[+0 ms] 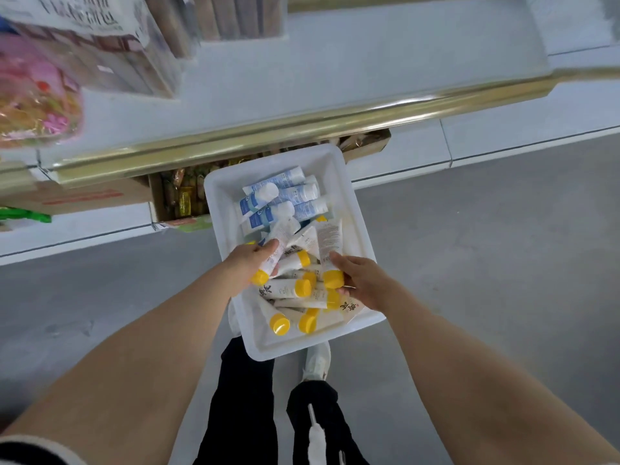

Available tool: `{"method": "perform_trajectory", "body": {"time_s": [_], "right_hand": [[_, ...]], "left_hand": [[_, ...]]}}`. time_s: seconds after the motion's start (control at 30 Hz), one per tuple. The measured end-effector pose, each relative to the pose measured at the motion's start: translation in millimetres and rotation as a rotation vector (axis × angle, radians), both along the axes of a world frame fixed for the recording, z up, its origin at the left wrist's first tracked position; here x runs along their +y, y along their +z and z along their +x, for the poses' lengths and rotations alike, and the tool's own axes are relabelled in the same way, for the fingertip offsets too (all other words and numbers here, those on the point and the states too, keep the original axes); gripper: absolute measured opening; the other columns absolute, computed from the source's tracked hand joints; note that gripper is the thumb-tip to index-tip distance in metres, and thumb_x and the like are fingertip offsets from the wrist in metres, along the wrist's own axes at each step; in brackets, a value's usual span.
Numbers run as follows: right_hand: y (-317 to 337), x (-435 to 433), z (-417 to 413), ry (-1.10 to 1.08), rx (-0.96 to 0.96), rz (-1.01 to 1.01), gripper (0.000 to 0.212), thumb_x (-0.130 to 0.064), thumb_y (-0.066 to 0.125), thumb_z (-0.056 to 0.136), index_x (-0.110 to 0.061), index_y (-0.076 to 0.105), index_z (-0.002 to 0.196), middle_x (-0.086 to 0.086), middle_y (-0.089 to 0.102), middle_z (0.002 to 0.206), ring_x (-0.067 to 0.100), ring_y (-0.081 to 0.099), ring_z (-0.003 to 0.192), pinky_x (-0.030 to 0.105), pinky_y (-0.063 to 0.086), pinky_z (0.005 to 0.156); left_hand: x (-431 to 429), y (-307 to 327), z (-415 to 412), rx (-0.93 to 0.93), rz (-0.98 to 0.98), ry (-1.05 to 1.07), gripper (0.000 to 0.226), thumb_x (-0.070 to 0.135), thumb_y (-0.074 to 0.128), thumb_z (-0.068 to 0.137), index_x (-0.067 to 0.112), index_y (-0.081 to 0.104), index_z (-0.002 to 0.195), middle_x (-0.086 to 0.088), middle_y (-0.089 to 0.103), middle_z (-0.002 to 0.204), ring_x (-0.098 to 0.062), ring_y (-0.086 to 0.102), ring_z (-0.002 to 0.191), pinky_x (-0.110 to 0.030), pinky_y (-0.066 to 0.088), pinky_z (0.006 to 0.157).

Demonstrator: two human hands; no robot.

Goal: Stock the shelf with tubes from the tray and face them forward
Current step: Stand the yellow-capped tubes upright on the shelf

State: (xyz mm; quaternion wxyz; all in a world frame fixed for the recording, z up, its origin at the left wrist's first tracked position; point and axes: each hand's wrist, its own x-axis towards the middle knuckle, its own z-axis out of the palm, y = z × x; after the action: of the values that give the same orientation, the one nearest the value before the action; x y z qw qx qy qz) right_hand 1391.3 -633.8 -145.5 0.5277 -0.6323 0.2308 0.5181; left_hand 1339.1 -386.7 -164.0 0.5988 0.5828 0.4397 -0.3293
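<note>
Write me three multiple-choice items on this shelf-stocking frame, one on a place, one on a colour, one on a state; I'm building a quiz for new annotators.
1. Where do the blue-and-white tubes lie in the white tray?
A. at the end nearest the shelf
B. at the end nearest the person
C. outside it, on the floor

2. What colour is the cap on the tube in the right hand?
A. red
B. yellow
C. green

3. What is the left hand doing?
A. resting open on the floor
B. gripping the tray's rim
C. gripping a yellow-capped tube

Answers:
1 A, they sit at the tray's far end, by the gold shelf rail.
2 B, a yellow cap shows below the fingers.
3 C, the fingers wrap the tube over the tray.
</note>
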Motion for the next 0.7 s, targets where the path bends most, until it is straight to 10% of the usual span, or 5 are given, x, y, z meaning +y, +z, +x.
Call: {"method": "perform_trajectory", "body": {"time_s": [0.17,0.3,0.7], "right_hand": [[55,17,12,-0.005,-0.117,0.081,0.038,-0.035,0.068,0.091,-0.010,0.065,0.119,0.004,0.072,0.100,0.017,0.067,0.083,0.028,0.055,0.072],[107,30,17,0.041,-0.247,0.156,0.036,-0.034,0.070,0.089,-0.014,0.064,0.118,0.005,0.071,0.109,0.019,0.068,0.096,0.029,0.056,0.079],[332,109,37,0.239,-0.774,0.465,0.032,-0.020,0.069,0.091,-0.014,0.062,0.121,0.010,0.068,0.119,0.026,0.068,0.104,0.040,0.055,0.093]], "left_hand": [[-9,65,-3,-0.137,-0.209,0.344,0.034,0.020,0.070,0.087,0.002,0.062,0.115,-0.016,0.069,0.110,-0.023,0.068,0.092,-0.030,0.058,0.072],[-8,121,-3,-0.314,-0.111,0.350,0.035,0.029,0.068,0.089,0.013,0.061,0.119,-0.010,0.068,0.118,-0.025,0.063,0.106,-0.038,0.052,0.091],[66,354,-22,-0.935,0.250,0.417,0.025,0.017,0.072,0.086,0.013,0.066,0.109,-0.005,0.071,0.109,-0.022,0.067,0.097,-0.037,0.055,0.086]]}}
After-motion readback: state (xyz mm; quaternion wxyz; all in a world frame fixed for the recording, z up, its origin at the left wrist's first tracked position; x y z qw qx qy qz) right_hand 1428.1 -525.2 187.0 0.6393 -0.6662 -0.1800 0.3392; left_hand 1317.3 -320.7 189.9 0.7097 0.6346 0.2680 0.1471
